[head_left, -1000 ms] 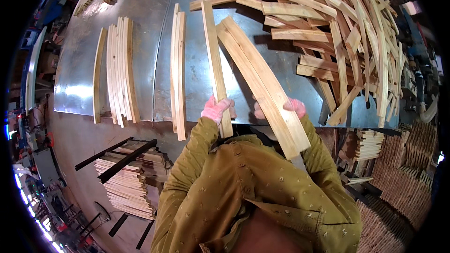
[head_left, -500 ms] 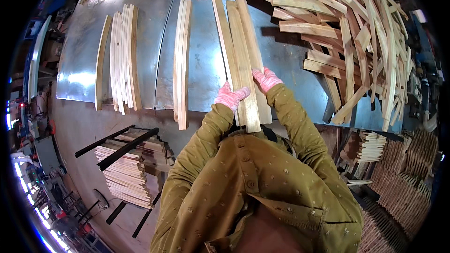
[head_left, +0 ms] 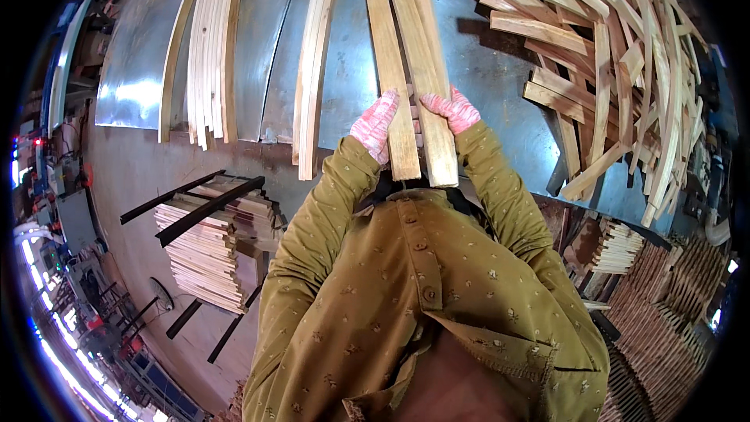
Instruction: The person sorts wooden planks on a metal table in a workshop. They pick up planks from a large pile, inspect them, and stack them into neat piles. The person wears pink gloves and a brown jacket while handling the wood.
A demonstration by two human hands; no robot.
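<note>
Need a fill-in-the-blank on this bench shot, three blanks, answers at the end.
Gripping wooden strips, the left hand and right hand wear white-and-____ gloves.
The jumbled pile lies toward the ____ side of the metal table.
The bars by the lower-left stack are ____ in colour.

Missing words: pink; right; black.

No readable texts, labels, brands, numbers or signs anywhere in view.

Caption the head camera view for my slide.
Pink-gloved left hand and right hand hold wooden strips at a metal table, jumbled wood pile at right.
</note>
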